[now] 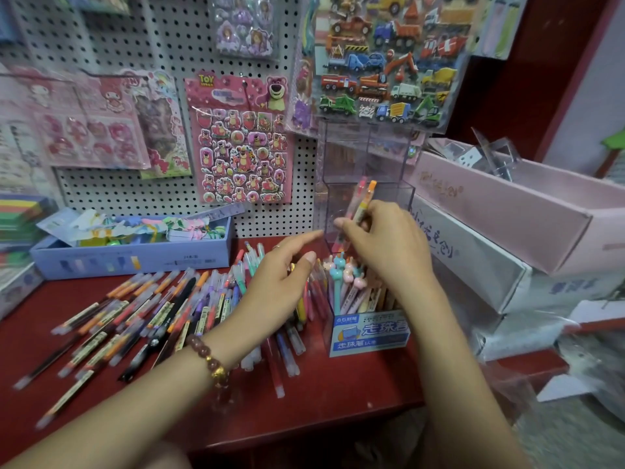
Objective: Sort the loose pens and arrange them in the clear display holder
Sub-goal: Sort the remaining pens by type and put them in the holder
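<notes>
Now | right hand pinches two pens, near-upright, tops leaning right | left hand relaxed

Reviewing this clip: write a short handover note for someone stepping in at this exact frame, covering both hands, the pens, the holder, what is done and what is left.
Left hand: open with fingers straight, over the pile, holding nothing.
Right hand: pinches the pink and orange pens upright at the front compartment of the clear tiered plastic display holder. Their lower ends seem to be inside it.
The loose mixed-colour pens lie spread on the red table, left of the holder.
Done: no other pens show in the holder.
Left: release these two, then sort nearly the whole pile.
</notes>
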The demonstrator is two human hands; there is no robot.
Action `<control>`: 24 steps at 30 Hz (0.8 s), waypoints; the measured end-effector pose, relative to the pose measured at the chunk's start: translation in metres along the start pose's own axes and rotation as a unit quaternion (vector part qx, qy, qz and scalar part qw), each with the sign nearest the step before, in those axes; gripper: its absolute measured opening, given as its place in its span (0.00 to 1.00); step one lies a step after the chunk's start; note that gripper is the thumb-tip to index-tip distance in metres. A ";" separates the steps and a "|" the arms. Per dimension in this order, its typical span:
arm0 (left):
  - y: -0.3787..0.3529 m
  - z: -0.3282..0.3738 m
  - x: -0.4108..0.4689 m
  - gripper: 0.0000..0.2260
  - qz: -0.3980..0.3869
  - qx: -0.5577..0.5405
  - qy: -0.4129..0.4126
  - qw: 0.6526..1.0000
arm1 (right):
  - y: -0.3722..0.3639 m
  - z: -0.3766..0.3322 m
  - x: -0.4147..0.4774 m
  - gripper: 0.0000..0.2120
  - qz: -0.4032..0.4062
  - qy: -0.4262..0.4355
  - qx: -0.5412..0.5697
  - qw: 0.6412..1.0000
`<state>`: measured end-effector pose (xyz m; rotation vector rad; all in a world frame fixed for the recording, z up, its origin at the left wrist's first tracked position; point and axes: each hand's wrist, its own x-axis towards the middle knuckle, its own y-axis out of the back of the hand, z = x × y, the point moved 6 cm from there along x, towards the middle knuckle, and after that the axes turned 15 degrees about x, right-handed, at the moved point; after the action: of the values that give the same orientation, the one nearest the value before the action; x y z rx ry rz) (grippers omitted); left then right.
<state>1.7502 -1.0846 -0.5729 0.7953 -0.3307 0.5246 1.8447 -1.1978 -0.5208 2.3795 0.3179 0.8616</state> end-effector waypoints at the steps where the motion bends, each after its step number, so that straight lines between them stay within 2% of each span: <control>1: 0.000 0.001 0.000 0.16 0.001 0.000 -0.005 1.000 | -0.003 0.001 -0.001 0.17 -0.008 -0.004 -0.016 1.000; 5: -0.003 0.004 0.002 0.17 0.003 -0.006 -0.018 1.000 | -0.012 0.003 -0.005 0.17 -0.059 -0.023 -0.004 0.998; 11: -0.011 0.006 0.005 0.18 -0.003 -0.022 -0.028 0.999 | -0.012 0.003 -0.008 0.10 -0.090 -0.010 0.028 0.995; 14: -0.011 0.004 0.007 0.19 0.013 -0.029 -0.018 0.999 | -0.014 0.007 -0.006 0.05 -0.090 -0.009 0.083 0.992; 21: -0.013 0.003 0.007 0.22 0.010 -0.031 -0.006 0.999 | -0.014 0.008 -0.005 0.10 -0.068 0.010 0.078 0.995; 24: -0.013 0.005 0.006 0.23 0.001 -0.037 -0.012 0.999 | -0.014 0.007 -0.006 0.11 -0.072 0.022 0.110 0.991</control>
<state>1.7623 -1.0943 -0.5745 0.7296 -0.3706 0.5025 1.8446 -1.1921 -0.5369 2.5041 0.6233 0.8509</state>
